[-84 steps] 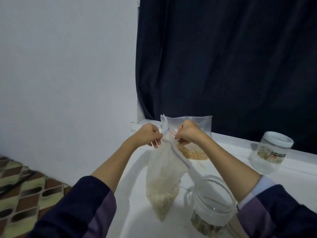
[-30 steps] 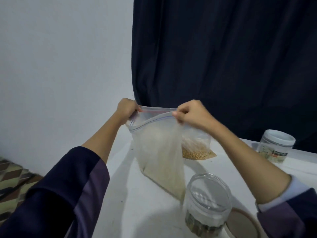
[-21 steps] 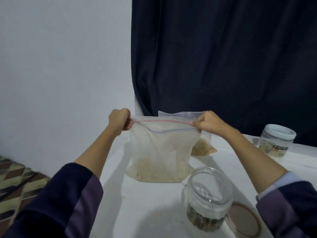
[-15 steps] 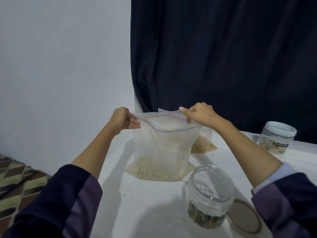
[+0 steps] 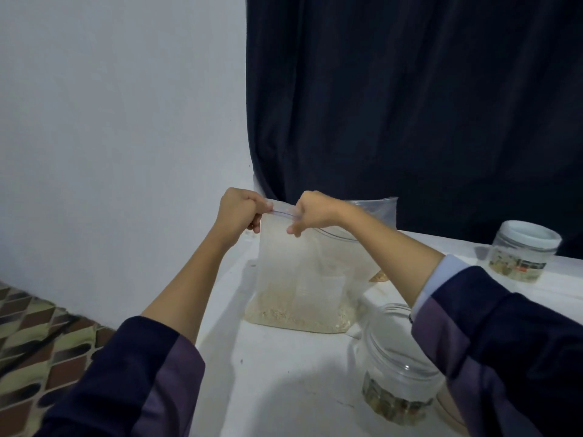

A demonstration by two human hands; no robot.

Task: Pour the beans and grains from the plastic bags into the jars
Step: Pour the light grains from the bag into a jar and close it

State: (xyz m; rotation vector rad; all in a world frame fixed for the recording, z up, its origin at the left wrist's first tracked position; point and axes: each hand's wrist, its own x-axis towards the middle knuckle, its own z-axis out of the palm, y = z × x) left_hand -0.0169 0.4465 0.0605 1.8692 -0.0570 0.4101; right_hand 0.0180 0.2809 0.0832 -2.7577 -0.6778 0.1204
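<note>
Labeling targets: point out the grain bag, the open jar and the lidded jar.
grain bag point(image 5: 303, 279), head view, clear front panel.
open jar point(image 5: 397, 367), head view, clear side wall.
lidded jar point(image 5: 525, 238), head view, white lid.

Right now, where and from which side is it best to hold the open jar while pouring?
Probably grip the open jar round its clear side wall below the rim, coming from the right, since the grain bag stands to its left and its mouth must stay free.
</note>
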